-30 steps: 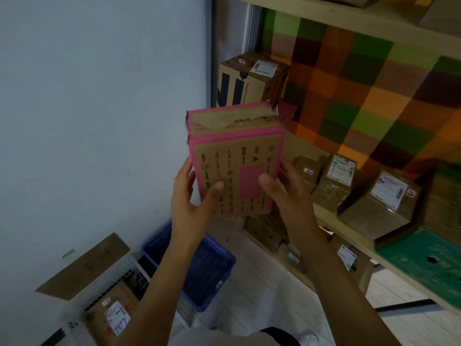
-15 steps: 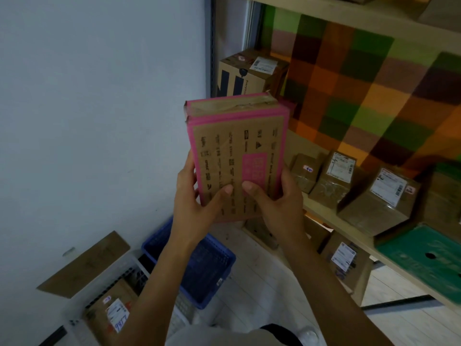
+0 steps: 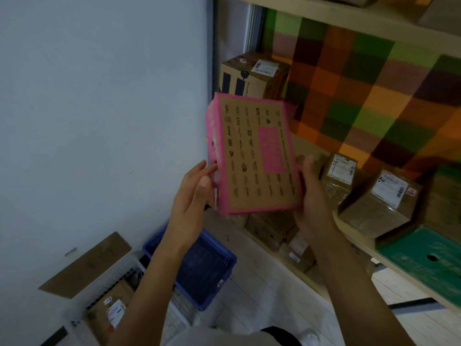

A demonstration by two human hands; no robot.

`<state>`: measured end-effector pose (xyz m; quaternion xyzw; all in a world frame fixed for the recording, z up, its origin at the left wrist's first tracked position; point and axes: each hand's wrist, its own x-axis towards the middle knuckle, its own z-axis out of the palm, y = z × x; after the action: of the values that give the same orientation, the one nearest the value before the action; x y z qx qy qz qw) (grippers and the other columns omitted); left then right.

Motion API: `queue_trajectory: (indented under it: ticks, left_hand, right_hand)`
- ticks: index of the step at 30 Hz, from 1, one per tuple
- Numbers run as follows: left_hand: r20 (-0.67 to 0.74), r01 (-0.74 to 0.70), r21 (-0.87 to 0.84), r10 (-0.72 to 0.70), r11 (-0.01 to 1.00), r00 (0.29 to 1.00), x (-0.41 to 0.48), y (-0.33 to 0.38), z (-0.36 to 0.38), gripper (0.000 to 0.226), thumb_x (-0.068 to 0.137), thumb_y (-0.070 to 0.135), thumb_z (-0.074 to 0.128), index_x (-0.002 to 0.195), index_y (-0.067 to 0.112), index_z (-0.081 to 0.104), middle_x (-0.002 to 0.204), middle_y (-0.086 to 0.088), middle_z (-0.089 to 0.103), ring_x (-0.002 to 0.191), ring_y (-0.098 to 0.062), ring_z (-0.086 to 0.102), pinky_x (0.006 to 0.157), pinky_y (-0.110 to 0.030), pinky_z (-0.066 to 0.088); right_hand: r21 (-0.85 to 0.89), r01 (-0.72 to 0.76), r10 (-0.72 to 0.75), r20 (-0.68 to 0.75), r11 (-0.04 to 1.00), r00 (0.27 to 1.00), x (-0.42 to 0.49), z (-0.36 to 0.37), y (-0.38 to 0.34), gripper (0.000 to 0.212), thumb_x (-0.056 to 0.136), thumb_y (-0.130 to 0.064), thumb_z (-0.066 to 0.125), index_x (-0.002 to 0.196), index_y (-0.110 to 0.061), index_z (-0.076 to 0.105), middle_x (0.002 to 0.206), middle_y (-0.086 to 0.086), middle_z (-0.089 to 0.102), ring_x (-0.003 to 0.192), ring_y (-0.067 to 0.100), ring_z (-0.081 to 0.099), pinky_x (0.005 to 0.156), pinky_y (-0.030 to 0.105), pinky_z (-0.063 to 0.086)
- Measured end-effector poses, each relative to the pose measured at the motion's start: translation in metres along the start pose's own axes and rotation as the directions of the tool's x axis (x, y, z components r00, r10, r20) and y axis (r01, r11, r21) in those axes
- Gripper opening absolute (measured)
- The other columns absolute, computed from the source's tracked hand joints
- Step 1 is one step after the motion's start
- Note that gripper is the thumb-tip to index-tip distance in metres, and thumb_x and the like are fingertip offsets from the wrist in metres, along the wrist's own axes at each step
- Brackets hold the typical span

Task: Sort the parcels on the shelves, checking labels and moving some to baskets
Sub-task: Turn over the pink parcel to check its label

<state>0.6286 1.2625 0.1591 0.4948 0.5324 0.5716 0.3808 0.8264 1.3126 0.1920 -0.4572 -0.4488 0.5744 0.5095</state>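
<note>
Pink-edged parcel (image 3: 257, 156) held before the shelf (image 3: 354, 243), left hand (image 3: 192, 196) flat against one side, right hand (image 3: 311, 203) gripping the other. White basket (image 3: 129, 268) holds one labelled parcel (image 3: 109, 310); brown boxes (image 3: 379, 201) crowd the shelf, so sorting looks early.

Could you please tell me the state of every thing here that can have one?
pink box: closed, tilted, held between both hands.
left hand: straight fingers press the box's left side.
right hand: grips the box's right edge.
blue basket: on the floor, looks empty.
white basket: on the floor, holds a labelled parcel.
</note>
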Motion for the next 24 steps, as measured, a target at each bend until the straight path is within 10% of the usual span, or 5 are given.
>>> queue_trajectory:
  ticks: [5,10,17,24]
  left_hand:
    - [-0.017,0.064,0.011,-0.064,0.998,0.998,0.004,0.002,0.004,0.079,0.070,0.094,0.033,0.125,0.041,0.052,0.130,0.004,0.058,0.113,-0.011,0.058,0.099,-0.039,0.052]
    - [-0.020,0.081,0.050,-0.081,0.995,0.997,-0.008,0.011,0.019,0.060,0.074,0.067,0.059,0.117,0.025,0.060,0.103,0.012,0.065,0.081,0.017,0.059,0.067,-0.001,0.042]
    - [0.008,0.050,0.048,-0.050,0.998,0.999,-0.013,0.012,0.021,0.024,0.085,0.021,0.069,0.100,0.035,0.057,0.085,0.028,0.069,0.078,0.018,0.060,0.066,-0.001,0.044]
    - [0.050,-0.017,0.051,0.015,0.999,0.999,-0.013,0.019,0.016,0.032,0.081,0.029,0.066,0.108,0.039,0.052,0.089,0.043,0.064,0.088,0.019,0.061,0.072,-0.001,0.045]
  right_hand:
    - [-0.057,0.088,-0.079,0.146,0.994,0.986,-0.005,-0.004,0.001,0.065,0.085,-0.074,0.031,0.127,-0.030,0.055,0.131,-0.012,0.064,0.125,0.004,0.057,0.107,0.033,0.044]
    - [-0.182,0.176,-0.153,0.134,0.967,0.979,-0.012,0.006,0.007,0.098,0.060,-0.073,0.076,0.135,-0.018,0.046,0.131,-0.002,0.058,0.112,0.002,0.063,0.084,0.016,0.053]
    - [-0.036,0.093,-0.094,-0.027,0.995,0.995,-0.013,0.018,0.017,0.070,0.068,-0.048,0.071,0.131,-0.025,0.052,0.117,-0.010,0.065,0.093,-0.008,0.066,0.072,0.010,0.052]
    - [-0.093,0.130,-0.138,-0.088,0.987,0.986,-0.017,0.023,0.027,0.037,0.080,-0.031,0.073,0.115,-0.030,0.062,0.110,-0.010,0.070,0.096,-0.003,0.068,0.076,0.013,0.053]
